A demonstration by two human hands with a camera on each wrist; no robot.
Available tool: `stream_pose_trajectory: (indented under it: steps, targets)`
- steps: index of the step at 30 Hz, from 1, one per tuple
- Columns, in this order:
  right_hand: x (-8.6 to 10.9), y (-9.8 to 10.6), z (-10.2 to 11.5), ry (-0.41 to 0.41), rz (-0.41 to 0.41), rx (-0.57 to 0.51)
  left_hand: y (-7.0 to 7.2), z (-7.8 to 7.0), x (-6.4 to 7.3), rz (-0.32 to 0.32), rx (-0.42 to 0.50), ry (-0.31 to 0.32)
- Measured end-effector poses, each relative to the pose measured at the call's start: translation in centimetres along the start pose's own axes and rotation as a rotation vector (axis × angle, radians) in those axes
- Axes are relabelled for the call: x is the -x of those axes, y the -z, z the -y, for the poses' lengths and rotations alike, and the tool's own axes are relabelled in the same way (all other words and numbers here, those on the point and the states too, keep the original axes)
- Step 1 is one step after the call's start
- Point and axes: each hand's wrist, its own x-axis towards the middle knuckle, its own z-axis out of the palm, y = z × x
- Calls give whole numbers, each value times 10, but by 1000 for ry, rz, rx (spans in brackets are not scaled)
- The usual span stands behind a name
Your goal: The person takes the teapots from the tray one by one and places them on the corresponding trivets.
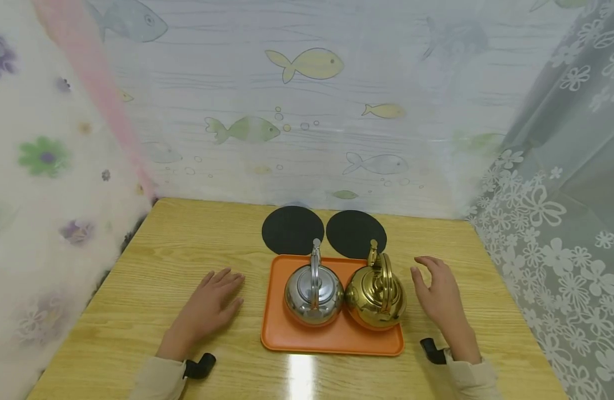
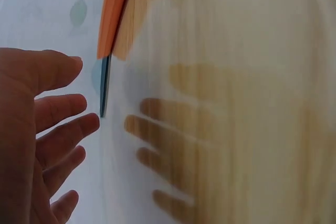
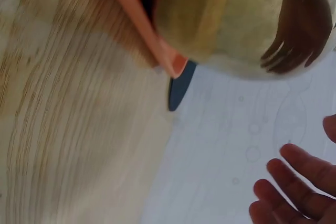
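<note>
Two round teapots stand side by side on an orange tray [image 1: 332,343]: a silver teapot [image 1: 314,294] on the left and a gold teapot [image 1: 374,300] on the right. Both spouts point away from me, and each handle arches over its lid. My left hand [image 1: 209,304] is over the table left of the tray, apart from it, with fingers extended and holding nothing. On the other side, my right hand [image 1: 439,291] is beside the gold teapot with loosely bent fingers, not touching it. The gold teapot's side [image 3: 236,19] mirrors a hand in the right wrist view.
Two flat black discs [image 1: 293,230] lie behind the tray on the wood-grain table [image 1: 197,228]. A fish-patterned curtain [image 1: 307,111] hangs at the table's back edge. Flowered sheeting [image 1: 47,211] is on the left, white floral lace [image 1: 562,266] on the right.
</note>
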Motion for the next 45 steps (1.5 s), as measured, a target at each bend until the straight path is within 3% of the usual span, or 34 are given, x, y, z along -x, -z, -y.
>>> stream_pose_trajectory:
  steps: [7,11,18,28,34,45]
  targets:
    - [2,-8,11,180,-249,-125,-6,-16,-7,15,24,-78]
    - [3,-10,20,220,-282,-217,-11,-23,-10,38,65,-96]
    - [5,-10,37,103,-160,-434,-20,-30,-12,17,143,-119]
    - [4,-4,47,-13,12,-698,-27,-29,-16,48,284,-80]
    - [2,1,50,-111,115,-795,-32,-26,-16,54,354,-59]
    - [1,7,63,-257,218,-968,-36,-25,-15,53,449,-42]
